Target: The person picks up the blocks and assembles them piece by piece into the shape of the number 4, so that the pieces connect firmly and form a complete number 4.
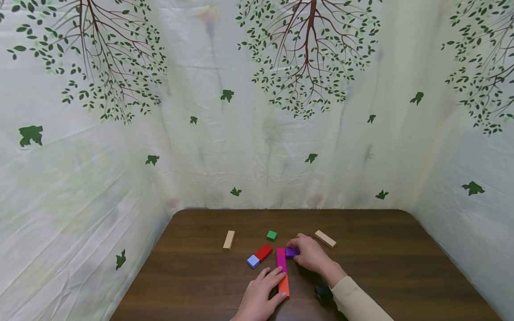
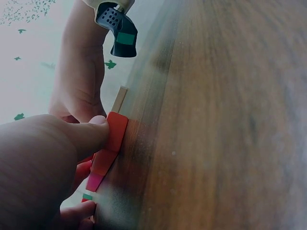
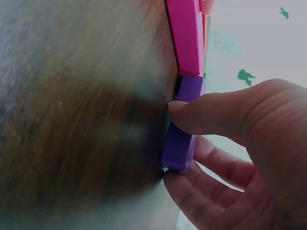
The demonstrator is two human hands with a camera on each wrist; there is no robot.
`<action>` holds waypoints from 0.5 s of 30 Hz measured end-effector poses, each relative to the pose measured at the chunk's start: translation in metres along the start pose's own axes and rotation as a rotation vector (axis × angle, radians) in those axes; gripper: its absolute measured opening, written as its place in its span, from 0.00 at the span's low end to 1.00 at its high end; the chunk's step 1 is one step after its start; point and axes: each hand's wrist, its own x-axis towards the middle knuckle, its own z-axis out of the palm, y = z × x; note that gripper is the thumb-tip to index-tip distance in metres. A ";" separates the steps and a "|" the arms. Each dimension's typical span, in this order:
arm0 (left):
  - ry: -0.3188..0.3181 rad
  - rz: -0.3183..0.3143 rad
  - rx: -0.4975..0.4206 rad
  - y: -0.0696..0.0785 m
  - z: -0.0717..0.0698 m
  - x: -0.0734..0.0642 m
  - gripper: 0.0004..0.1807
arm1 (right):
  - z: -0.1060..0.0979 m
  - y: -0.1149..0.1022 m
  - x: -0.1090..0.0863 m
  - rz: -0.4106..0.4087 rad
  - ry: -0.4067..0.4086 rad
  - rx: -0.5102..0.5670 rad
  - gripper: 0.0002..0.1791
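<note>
My right hand (image 1: 310, 255) pinches a purple block (image 3: 178, 146) between thumb and fingers, its left end against the far part of a magenta block (image 1: 281, 258). An orange block (image 1: 283, 287) lines up with the magenta one on the near side. My left hand (image 1: 260, 294) holds the orange block, thumb at its near end and a fingertip by the joint with the magenta block. Left of this row, a red block (image 1: 263, 252) and a light blue block (image 1: 253, 261) lie end to end at a slant.
A small green block (image 1: 271, 235) lies farther back on the brown table (image 1: 192, 285). Two plain wooden blocks flank it, one to the left (image 1: 229, 240) and one to the right (image 1: 325, 239). A dark wrist device (image 1: 323, 293) sits under the right forearm. A printed cloth hangs behind.
</note>
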 end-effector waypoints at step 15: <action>-0.001 0.005 0.002 -0.002 0.000 0.000 0.29 | 0.000 -0.005 0.001 0.002 -0.017 -0.019 0.15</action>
